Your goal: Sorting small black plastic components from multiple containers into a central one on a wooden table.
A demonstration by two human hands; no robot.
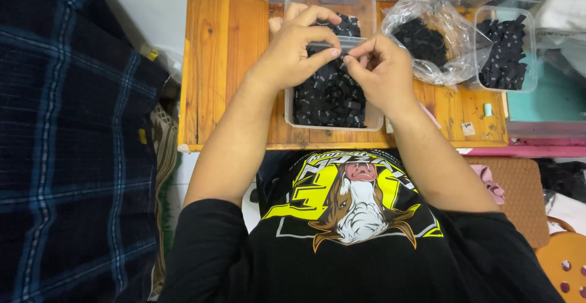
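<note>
Small black label pieces fill the clear tub on the wooden surface; left hand and right hand meet above it, fingers pinched on one piece; best kept low, grip light.

We see small black fabric labels with white marks in a clear plastic tub, an orange-brown wooden table, and a dark blue plaid cloth.
</note>
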